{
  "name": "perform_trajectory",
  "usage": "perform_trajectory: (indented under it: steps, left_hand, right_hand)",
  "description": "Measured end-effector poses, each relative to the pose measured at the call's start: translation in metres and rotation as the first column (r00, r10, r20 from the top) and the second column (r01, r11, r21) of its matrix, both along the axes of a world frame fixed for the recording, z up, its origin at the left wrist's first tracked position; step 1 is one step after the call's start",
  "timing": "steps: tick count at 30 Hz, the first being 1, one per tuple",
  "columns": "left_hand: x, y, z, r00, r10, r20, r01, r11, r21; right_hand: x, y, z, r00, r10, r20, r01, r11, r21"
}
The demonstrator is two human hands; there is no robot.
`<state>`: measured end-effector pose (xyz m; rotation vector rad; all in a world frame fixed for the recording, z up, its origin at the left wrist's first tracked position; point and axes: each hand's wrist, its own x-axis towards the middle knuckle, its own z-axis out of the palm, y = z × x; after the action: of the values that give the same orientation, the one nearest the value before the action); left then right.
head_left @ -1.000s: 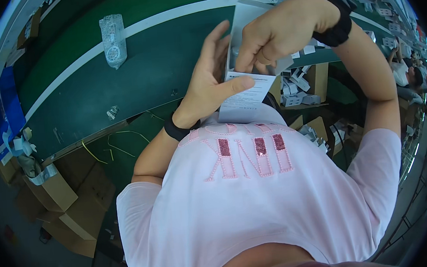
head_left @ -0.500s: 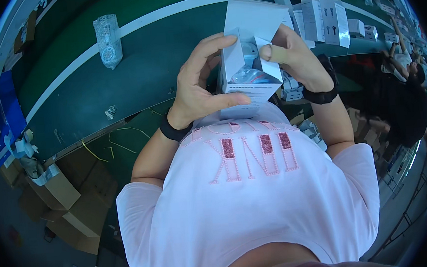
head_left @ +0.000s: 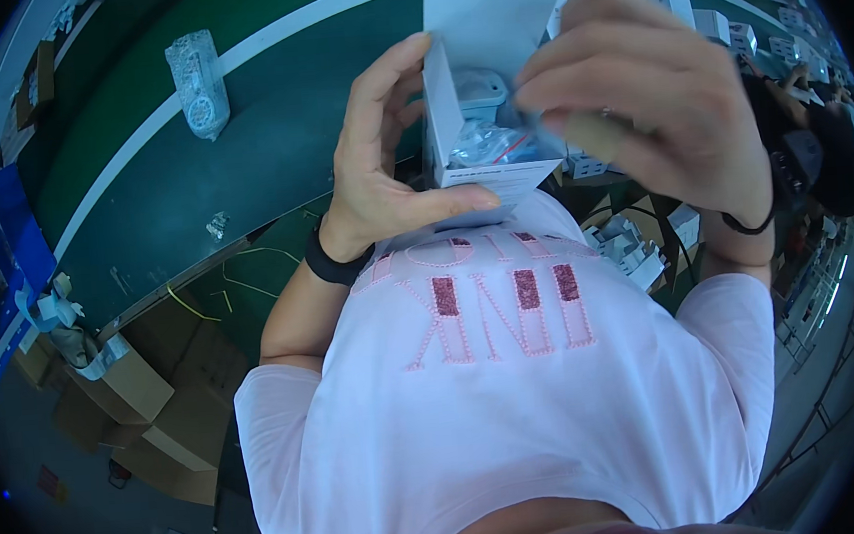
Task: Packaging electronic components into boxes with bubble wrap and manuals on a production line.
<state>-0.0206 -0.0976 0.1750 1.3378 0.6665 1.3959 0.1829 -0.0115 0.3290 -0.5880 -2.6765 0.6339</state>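
Note:
My left hand (head_left: 379,160) grips an open white carton (head_left: 478,82) from its left side, thumb under the lower flap, held up close in front of my chest. Inside the carton lie a white moulded part and a clear plastic bag with a red strip (head_left: 488,145). My right hand (head_left: 645,99) is over the carton's open right side, fingers curled at the opening and touching the contents. Both wrists wear dark bands.
A green conveyor belt (head_left: 170,187) with a white stripe runs below. A bubble-wrapped item (head_left: 198,84) lies on it at upper left. Brown cardboard boxes (head_left: 125,381) stand on the floor at left. Several white cartons (head_left: 707,4) sit at upper right.
The carton has been lifted closer to the camera and now stands open. My right hand came down from the far upper right to the carton's opening.

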Motion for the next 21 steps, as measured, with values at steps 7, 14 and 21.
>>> perform_trajectory:
  steps: [7, 14, 21]
  left_hand:
    - [0.003, -0.002, 0.008, 0.995, -0.009, -0.103, 0.002, 0.998, -0.065]
    - [-0.023, 0.017, 0.027, 0.900, -0.091, -0.426, 0.110, 0.994, 0.021]
    - [-0.035, 0.019, 0.033, 0.912, 0.018, -0.409, 0.067, 0.979, 0.193]
  right_hand:
    - [-0.028, 0.006, -0.001, 0.821, 0.302, 0.485, -0.188, 0.944, -0.270]
    - [-0.019, 0.016, -0.018, 0.960, 0.235, 0.150, -0.150, 0.890, -0.432]
    - [0.055, 0.068, -0.031, 0.836, -0.100, -0.539, -0.240, 0.817, -0.524]
